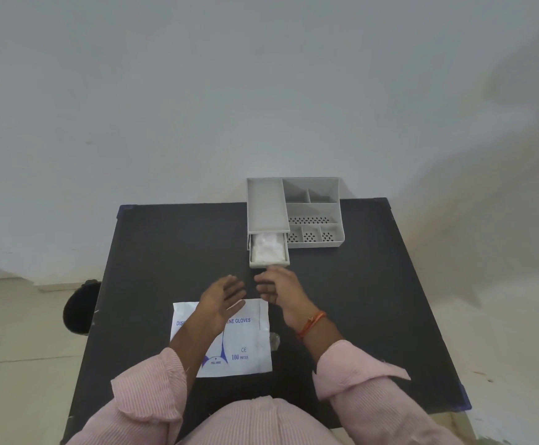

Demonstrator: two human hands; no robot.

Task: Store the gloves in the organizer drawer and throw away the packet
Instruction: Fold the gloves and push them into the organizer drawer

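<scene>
The thin white plastic gloves [267,250] lie bunched in the small pulled-out grey plastic drawer [269,264] of the grey compartmented desk organizer [313,213], just beyond the fingertips of the right hand [282,292]. The drawer's long axis runs away from the person, its front face pointing back at the hands. That hand is half-curled and holds nothing, its fingers right at the drawer front (whether touching, I cannot tell). The left hand [224,298] hovers open and empty, fingers spread, over the far edge of the flat white printed glove packet [248,342], which lies on the black desk [374,284] beneath and behind it, long axis also running away from the person.

The gloves look featherlight, limp and slippery, so pressing them down before shutting the drawer seems wise. The packet should be flimsy and crinkly; pinching an edge or corner would lift it.
</scene>
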